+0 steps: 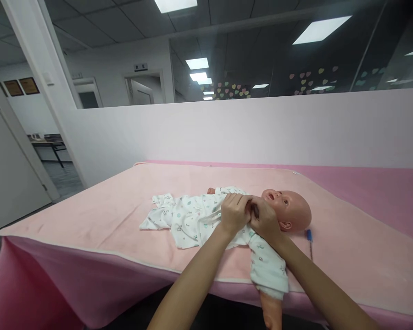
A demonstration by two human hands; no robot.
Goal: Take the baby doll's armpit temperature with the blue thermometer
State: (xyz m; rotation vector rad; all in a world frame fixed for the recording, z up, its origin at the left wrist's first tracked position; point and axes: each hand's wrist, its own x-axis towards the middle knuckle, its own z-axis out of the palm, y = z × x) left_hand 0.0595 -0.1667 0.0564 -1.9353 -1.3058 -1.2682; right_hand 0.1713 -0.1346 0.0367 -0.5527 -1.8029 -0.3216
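A baby doll (pixel 297 208) lies on its back with its head to the right. It wears a white baby romper (pixel 194 217) with a small green and grey print. Over the upper chest, just below the doll's chin, my left hand (pixel 234 211) is closed with its fingertips pinching the romper's front. My right hand (pixel 265 219) meets it there, fingers bent and closed on the same part of the cloth. The exact pinch point is hidden by my fingers. One sleeved doll arm (pixel 270 268) hangs over the near table edge; the other hand (pixel 211 190) shows at the far side.
A peach blanket (pixel 99 206) covers the table over a pink cloth (pixel 382 192). A blue-capped pen (pixel 309 236) lies near the doll's head. Behind the table stands a low white wall (pixel 261 133) with glass above. A door (pixel 10 169) is at the left.
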